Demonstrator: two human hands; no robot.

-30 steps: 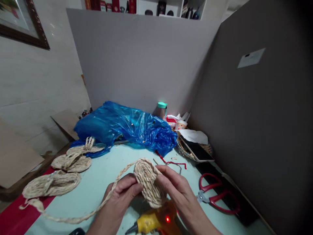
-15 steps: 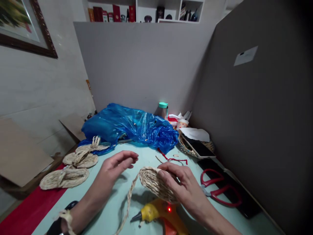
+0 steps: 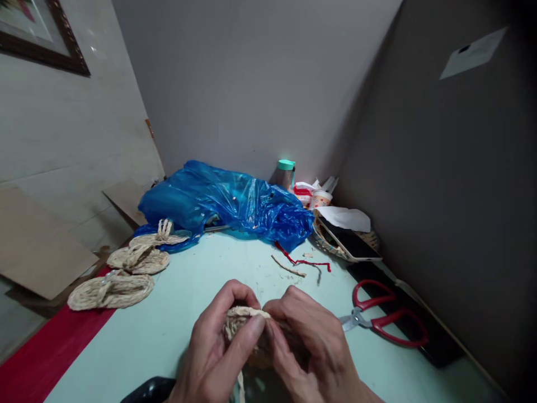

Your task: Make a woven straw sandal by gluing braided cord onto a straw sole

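Low in the middle of the head view, a coiled, braided straw sole (image 3: pixel 240 314) is held between both hands. My left hand (image 3: pixel 224 347) grips its left side, with the thumb pressed along the top edge. On the other side my right hand (image 3: pixel 310 347) pinches the upper edge, its fingertips meeting the left thumb. Much of the sole is hidden by the fingers. A loose straw braid (image 3: pixel 240 386) hangs below. Three finished-looking straw sandals (image 3: pixel 111 291) lie in a row on the left. The glue gun is mostly covered by my hands.
Red-handled scissors (image 3: pixel 364 319) lie at right over a black flat object (image 3: pixel 440 350). Behind them, a basket (image 3: pixel 321 240) holds a phone (image 3: pixel 348 238). Blue plastic (image 3: pixel 226 196) covers a heap at the back. Red string (image 3: pixel 302 261) and straw scraps (image 3: pixel 289 267) lie mid-table.
My left hand, apart and holding nothing before, has come right and taken hold of the straw sole. My right hand has changed its grip to the upper edge. The view has tilted down.
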